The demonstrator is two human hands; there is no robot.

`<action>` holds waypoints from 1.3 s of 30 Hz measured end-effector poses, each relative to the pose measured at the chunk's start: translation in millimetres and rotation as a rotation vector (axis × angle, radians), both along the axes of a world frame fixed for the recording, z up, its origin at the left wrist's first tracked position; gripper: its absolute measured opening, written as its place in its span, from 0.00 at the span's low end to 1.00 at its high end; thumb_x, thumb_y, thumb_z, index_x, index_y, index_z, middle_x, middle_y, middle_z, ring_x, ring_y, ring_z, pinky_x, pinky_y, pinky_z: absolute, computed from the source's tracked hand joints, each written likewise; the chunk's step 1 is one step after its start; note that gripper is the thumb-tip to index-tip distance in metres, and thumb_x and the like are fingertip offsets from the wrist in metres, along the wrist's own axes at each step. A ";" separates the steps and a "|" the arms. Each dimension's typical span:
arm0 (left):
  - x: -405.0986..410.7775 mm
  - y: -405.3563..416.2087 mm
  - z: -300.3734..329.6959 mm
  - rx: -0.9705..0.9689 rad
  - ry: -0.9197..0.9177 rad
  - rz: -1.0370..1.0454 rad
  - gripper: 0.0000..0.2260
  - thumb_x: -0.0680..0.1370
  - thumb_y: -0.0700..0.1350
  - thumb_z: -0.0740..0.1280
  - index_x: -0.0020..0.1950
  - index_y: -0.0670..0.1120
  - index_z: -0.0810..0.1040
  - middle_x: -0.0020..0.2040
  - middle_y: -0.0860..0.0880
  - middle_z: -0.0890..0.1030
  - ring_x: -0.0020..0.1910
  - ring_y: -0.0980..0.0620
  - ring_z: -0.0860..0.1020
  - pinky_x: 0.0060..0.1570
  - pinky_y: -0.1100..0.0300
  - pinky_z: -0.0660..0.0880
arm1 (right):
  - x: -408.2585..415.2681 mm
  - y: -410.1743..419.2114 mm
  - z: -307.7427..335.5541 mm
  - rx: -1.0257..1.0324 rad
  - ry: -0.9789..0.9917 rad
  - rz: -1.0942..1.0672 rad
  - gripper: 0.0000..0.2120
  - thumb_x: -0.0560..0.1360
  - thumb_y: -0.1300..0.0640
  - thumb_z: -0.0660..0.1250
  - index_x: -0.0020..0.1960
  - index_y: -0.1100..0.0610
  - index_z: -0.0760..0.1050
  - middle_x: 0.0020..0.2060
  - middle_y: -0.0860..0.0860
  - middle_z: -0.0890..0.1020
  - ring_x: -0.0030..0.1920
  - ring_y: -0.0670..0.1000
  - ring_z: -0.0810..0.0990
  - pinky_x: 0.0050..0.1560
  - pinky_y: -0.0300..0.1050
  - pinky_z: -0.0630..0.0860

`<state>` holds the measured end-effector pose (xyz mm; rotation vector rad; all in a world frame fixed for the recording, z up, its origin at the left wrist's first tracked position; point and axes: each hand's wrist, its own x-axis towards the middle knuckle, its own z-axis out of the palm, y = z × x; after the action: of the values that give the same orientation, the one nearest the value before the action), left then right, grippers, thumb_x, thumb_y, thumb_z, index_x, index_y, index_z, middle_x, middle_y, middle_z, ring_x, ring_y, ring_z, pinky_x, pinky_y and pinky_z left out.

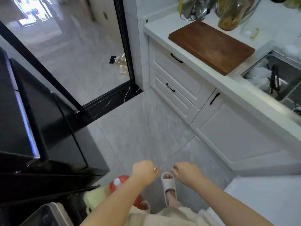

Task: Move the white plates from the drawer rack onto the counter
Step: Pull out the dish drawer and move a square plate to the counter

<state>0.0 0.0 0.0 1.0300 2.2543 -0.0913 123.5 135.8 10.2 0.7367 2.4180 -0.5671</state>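
In a narrow kitchen seen from above, a strip of grey tiled floor (146,128) runs between a black appliance (40,128) on the left and white cabinets on the right. Both of the person's arms reach forward over this floor. The left hand (144,170) and the right hand (187,172) hang side by side, a small gap between them, fingers loosely curled and grasping nothing. A ring shows on the left hand. Below them, one foot in a pale slipper (168,185) stands on the tiles, and a red bottle with a white cap (117,183) sits just left of the left forearm.

Two white drawers, the upper drawer (175,69) and the lower drawer (172,98), are both closed, each with a black handle, so the white plates cannot be seen. Above them the white counter (156,28) carries a brown cutting board (211,46) whose near edge overhangs the counter front. Behind the board stand metal utensils and a glass jar (231,15) of something brownish. To the right, a steel sink (280,79) holds dark chopsticks and pale items too blurred to name. A black-framed glass door (73,46) stands at the far left.
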 end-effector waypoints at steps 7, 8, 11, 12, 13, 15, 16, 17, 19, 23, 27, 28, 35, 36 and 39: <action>-8.6 35.9 -9.8 -0.070 -0.022 0.104 0.20 0.77 0.61 0.54 0.46 0.48 0.77 0.50 0.46 0.82 0.50 0.44 0.80 0.45 0.55 0.72 | -16.0 51.2 -13.9 -0.060 -0.048 0.034 0.15 0.77 0.47 0.55 0.39 0.52 0.74 0.50 0.55 0.83 0.51 0.58 0.80 0.42 0.45 0.68; -9.4 39.8 -11.8 -0.068 -0.019 0.127 0.20 0.77 0.61 0.54 0.45 0.48 0.76 0.49 0.46 0.82 0.50 0.43 0.80 0.44 0.55 0.71 | -18.9 58.8 -14.9 -0.063 -0.051 0.043 0.16 0.77 0.47 0.55 0.35 0.51 0.71 0.50 0.55 0.83 0.51 0.58 0.80 0.42 0.45 0.68; -10.7 49.8 -12.4 -0.091 -0.041 0.187 0.20 0.77 0.61 0.53 0.45 0.48 0.76 0.49 0.46 0.82 0.50 0.43 0.80 0.43 0.56 0.69 | -27.8 77.5 -22.6 -0.068 -0.079 0.067 0.15 0.78 0.48 0.55 0.38 0.52 0.74 0.50 0.56 0.83 0.51 0.58 0.80 0.42 0.45 0.69; -12.2 52.4 -12.8 -0.098 -0.045 0.208 0.21 0.77 0.61 0.53 0.46 0.48 0.77 0.49 0.46 0.82 0.50 0.43 0.80 0.42 0.56 0.69 | -32.6 82.0 -24.6 -0.064 -0.078 0.081 0.14 0.77 0.49 0.55 0.42 0.53 0.76 0.51 0.56 0.83 0.51 0.58 0.80 0.42 0.45 0.69; -14.2 53.9 -12.5 -0.108 -0.045 0.227 0.21 0.77 0.61 0.53 0.46 0.48 0.77 0.49 0.46 0.82 0.50 0.43 0.80 0.42 0.56 0.70 | -37.8 86.0 -25.4 -0.063 -0.084 0.096 0.14 0.77 0.49 0.55 0.44 0.54 0.76 0.51 0.56 0.83 0.51 0.58 0.80 0.42 0.45 0.69; -17.5 54.9 -11.9 -0.124 -0.042 0.261 0.21 0.77 0.62 0.53 0.46 0.48 0.77 0.49 0.46 0.82 0.50 0.43 0.80 0.42 0.56 0.69 | -48.1 90.7 -25.7 -0.072 -0.089 0.133 0.12 0.77 0.49 0.56 0.42 0.54 0.74 0.50 0.56 0.83 0.51 0.58 0.80 0.42 0.45 0.70; -18.8 54.4 -12.0 -0.126 -0.048 0.282 0.21 0.77 0.62 0.53 0.46 0.48 0.77 0.49 0.46 0.82 0.50 0.43 0.80 0.42 0.56 0.69 | -53.0 91.2 -25.6 -0.081 -0.089 0.147 0.12 0.76 0.49 0.57 0.40 0.53 0.73 0.49 0.56 0.83 0.50 0.58 0.80 0.42 0.45 0.70; -20.5 53.3 -11.6 -0.132 -0.056 0.297 0.21 0.77 0.62 0.53 0.45 0.48 0.77 0.48 0.46 0.82 0.49 0.43 0.80 0.41 0.56 0.69 | -57.9 91.0 -25.3 -0.089 -0.091 0.159 0.11 0.76 0.49 0.57 0.40 0.53 0.72 0.48 0.56 0.83 0.50 0.58 0.80 0.41 0.45 0.70; -23.9 50.9 -9.7 -0.146 -0.058 0.322 0.21 0.77 0.63 0.53 0.45 0.49 0.76 0.48 0.47 0.82 0.49 0.44 0.80 0.41 0.56 0.69 | -67.0 89.2 -25.5 -0.097 -0.079 0.187 0.10 0.76 0.50 0.57 0.41 0.52 0.74 0.48 0.55 0.83 0.50 0.58 0.81 0.40 0.45 0.68; -36.3 42.3 -7.4 -0.138 -0.053 0.382 0.20 0.77 0.62 0.54 0.45 0.49 0.77 0.48 0.47 0.82 0.48 0.44 0.80 0.41 0.56 0.70 | -86.2 82.5 -28.7 -0.099 -0.051 0.229 0.12 0.76 0.50 0.55 0.46 0.51 0.76 0.48 0.54 0.84 0.50 0.57 0.81 0.40 0.44 0.67; -53.9 34.7 -8.9 -0.149 -0.059 0.399 0.19 0.78 0.60 0.54 0.45 0.49 0.77 0.48 0.47 0.82 0.49 0.44 0.80 0.41 0.56 0.69 | -107.2 73.7 -32.2 -0.106 -0.069 0.231 0.13 0.76 0.49 0.55 0.48 0.50 0.77 0.50 0.53 0.83 0.51 0.56 0.80 0.41 0.45 0.68; -60.2 32.6 -10.0 -0.154 -0.065 0.394 0.19 0.78 0.60 0.54 0.46 0.48 0.77 0.49 0.47 0.82 0.50 0.44 0.80 0.43 0.55 0.70 | -113.4 71.0 -32.1 -0.106 -0.071 0.222 0.13 0.76 0.49 0.55 0.49 0.50 0.77 0.51 0.53 0.82 0.52 0.57 0.80 0.42 0.45 0.68; -121.9 15.8 -5.3 -0.124 -0.050 0.373 0.22 0.77 0.61 0.55 0.50 0.47 0.79 0.52 0.46 0.83 0.53 0.44 0.80 0.50 0.54 0.74 | -168.8 51.6 -22.7 -0.049 -0.088 0.171 0.16 0.77 0.47 0.55 0.53 0.57 0.76 0.55 0.56 0.81 0.56 0.57 0.78 0.50 0.47 0.73; -133.5 12.7 -3.8 -0.117 -0.045 0.369 0.21 0.77 0.61 0.55 0.52 0.47 0.79 0.52 0.47 0.82 0.54 0.44 0.80 0.50 0.55 0.74 | -178.6 48.8 -21.2 -0.043 -0.079 0.163 0.16 0.77 0.47 0.55 0.52 0.57 0.76 0.55 0.56 0.81 0.56 0.57 0.78 0.50 0.47 0.73; -169.4 3.8 0.5 -0.086 -0.020 0.357 0.21 0.78 0.60 0.55 0.54 0.47 0.78 0.53 0.46 0.82 0.54 0.43 0.80 0.49 0.54 0.74 | -208.8 40.9 -17.2 -0.026 -0.027 0.138 0.16 0.77 0.48 0.55 0.51 0.58 0.76 0.53 0.56 0.82 0.54 0.57 0.79 0.48 0.47 0.73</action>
<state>-169.4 3.8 0.5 0.5692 2.3568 -0.0241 -85.3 176.8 -7.0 0.5572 2.4090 -0.5290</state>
